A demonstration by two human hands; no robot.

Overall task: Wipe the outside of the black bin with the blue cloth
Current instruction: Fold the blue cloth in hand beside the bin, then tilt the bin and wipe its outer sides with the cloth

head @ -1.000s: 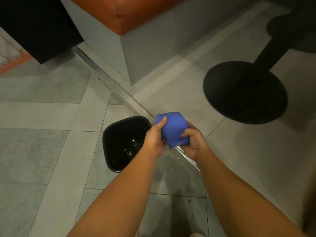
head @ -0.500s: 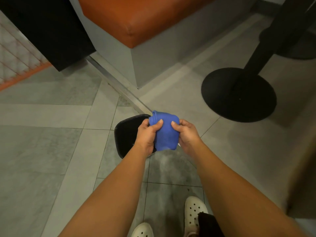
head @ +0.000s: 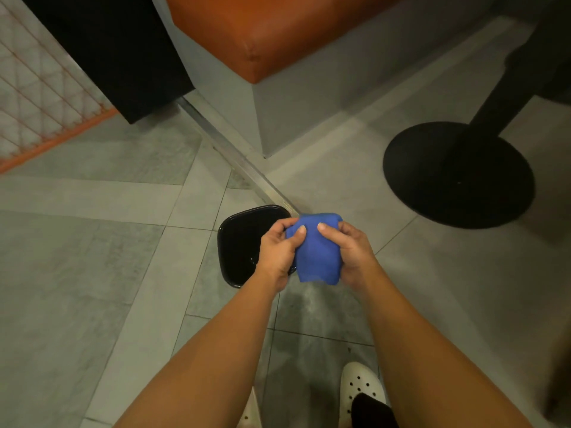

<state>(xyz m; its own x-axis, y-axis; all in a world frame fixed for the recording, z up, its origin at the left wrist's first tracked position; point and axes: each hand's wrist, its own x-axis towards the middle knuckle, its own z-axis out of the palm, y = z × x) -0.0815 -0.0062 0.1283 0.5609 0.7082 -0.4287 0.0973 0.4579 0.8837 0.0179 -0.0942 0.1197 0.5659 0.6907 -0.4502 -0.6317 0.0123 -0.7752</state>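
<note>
Right now, looking down from my head, my left grip (head: 278,254) and my right grip (head: 349,254) are both clamped on the blue cloth (head: 315,251), thumbs pressed into its front, holding it bunched up in the air above the right edge of the black bin (head: 244,239). That bin stands open on the tiled floor (head: 92,273) below my hands. As far as I can tell the cloth touches none of its outside, so I judge the wiping not yet begun, with every side left to do.
</note>
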